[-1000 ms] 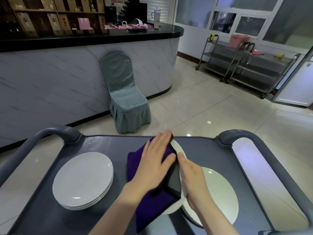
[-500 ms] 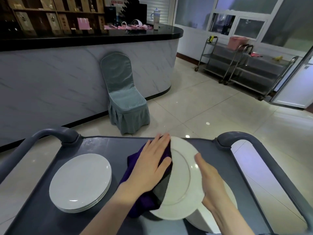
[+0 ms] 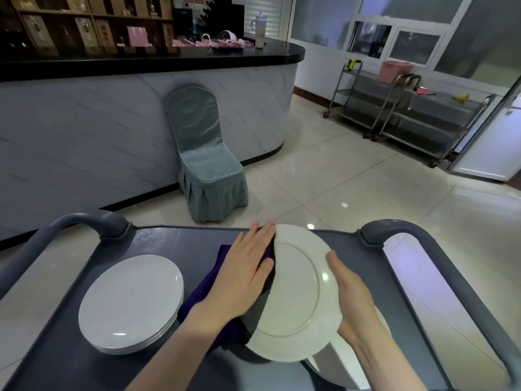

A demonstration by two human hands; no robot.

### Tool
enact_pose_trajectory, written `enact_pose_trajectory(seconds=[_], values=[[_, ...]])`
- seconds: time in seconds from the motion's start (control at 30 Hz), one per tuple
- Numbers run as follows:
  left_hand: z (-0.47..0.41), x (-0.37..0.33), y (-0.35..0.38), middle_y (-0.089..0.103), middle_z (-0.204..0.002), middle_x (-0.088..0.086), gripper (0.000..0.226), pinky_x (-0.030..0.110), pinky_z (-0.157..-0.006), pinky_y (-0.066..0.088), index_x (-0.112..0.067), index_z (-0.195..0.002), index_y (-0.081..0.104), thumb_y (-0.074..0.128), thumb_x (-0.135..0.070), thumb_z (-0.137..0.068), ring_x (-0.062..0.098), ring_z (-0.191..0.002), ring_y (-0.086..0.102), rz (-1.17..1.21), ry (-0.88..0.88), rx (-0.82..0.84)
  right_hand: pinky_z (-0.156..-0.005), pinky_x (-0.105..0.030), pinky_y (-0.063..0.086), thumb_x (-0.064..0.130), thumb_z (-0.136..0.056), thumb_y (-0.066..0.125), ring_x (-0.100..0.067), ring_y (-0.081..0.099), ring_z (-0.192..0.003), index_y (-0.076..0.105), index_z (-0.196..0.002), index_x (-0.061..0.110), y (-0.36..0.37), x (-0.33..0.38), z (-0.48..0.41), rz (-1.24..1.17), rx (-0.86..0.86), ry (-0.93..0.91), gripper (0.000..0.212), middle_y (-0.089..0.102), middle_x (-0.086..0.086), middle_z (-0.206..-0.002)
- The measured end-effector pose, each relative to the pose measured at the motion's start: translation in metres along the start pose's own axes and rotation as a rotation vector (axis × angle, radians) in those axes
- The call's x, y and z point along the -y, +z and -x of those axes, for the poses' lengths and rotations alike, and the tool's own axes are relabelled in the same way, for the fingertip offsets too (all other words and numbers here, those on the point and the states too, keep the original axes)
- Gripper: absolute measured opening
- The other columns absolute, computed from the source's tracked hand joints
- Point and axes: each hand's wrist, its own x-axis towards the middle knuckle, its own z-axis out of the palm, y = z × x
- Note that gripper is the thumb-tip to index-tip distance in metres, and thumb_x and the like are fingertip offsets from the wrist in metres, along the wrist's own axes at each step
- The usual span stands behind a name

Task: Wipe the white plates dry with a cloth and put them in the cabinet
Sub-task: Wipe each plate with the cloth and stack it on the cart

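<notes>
Two flat hands carry the tilted white plate (image 3: 296, 300), and no finger is seen to be curled round it. The left hand (image 3: 242, 277) is laid with straight fingers on the purple cloth (image 3: 203, 286), which is pressed against the plate's left edge and underside. The right hand (image 3: 352, 300) is laid with straight fingers along the right rim; whether its thumb is hooked behind the rim cannot be told. The plate is held up over the cart (image 3: 174, 241), between a stack of plates (image 3: 129, 303) on the left and another plate (image 3: 335, 368) lying beneath its lower right edge.

Slippage is judged the main hazard. If the pressure of either palm is eased, or the rim is wet, the plate may be dropped edge-first onto the plate below and chipped. If the cloth is dragged too far left, the stack may be nudged. The cabinet is not identified in view.
</notes>
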Motion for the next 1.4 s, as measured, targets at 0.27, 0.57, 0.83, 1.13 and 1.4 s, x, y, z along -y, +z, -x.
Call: enact_pose_trajectory(seconds=[0.27, 0.57, 0.83, 1.13, 1.4], values=[[0.028, 0.011, 0.007, 0.009, -0.162, -0.025, 0.062, 0.024, -0.122, 0.009, -0.037, -0.156, 0.011, 0.036, -0.025, -0.101, 0.002, -0.150, 0.006, 0.153, -0.109, -0.115, -0.079, -0.040, 0.058, 0.051, -0.080, 0.072, -0.031, 0.072, -0.104, 0.079, -0.106, 0.016, 0.000, 0.005, -0.015, -0.082, -0.068, -0.022, 0.044, 0.074, -0.013, -0.115], [0.059, -0.034, 0.070, 0.000, -0.166, -0.010, 0.073, 0.022, -0.120, -0.004, -0.028, -0.157, -0.004, 0.033, -0.022, -0.094, 0.011, -0.152, -0.001, 0.009, -0.154, -0.193, -0.071, -0.039, 0.060, 0.040, -0.093, 0.066, -0.029, 0.075, -0.095, 0.067, -0.122, 0.011, 0.027, 0.009, -0.025, -0.515, -0.215, -0.024, 0.041, 0.076, -0.008, -0.112], [0.057, -0.007, 0.047, 0.001, -0.165, -0.012, 0.068, 0.030, -0.121, -0.003, -0.030, -0.158, -0.001, 0.030, -0.019, -0.098, 0.012, -0.152, 0.002, 0.093, -0.177, -0.208, -0.099, -0.047, 0.051, 0.038, -0.092, 0.067, -0.031, 0.070, -0.108, 0.067, -0.126, 0.014, 0.024, 0.022, -0.026, -0.515, -0.193, -0.064, 0.042, 0.073, -0.006, -0.120], [0.076, -0.012, 0.058, 0.004, -0.165, -0.010, 0.079, 0.032, -0.122, 0.004, -0.025, -0.158, 0.003, 0.037, -0.020, -0.087, 0.012, -0.151, 0.008, -0.163, -0.019, -0.032, -0.075, -0.039, 0.059, 0.041, -0.096, 0.062, -0.025, 0.075, -0.092, 0.067, -0.120, 0.011, 0.032, 0.005, -0.023, -0.460, -0.243, 0.001, 0.038, 0.077, -0.007, -0.108], [0.067, -0.021, 0.048, 0.005, -0.166, -0.002, 0.081, 0.033, -0.120, 0.002, -0.021, -0.157, 0.012, 0.042, -0.024, -0.081, 0.019, -0.150, 0.012, -0.209, -0.056, 0.026, -0.082, -0.041, 0.058, 0.041, -0.097, 0.060, -0.025, 0.074, -0.097, 0.068, -0.118, 0.011, 0.037, 0.015, -0.021, -0.447, -0.223, -0.015, 0.037, 0.076, -0.007, -0.110]])
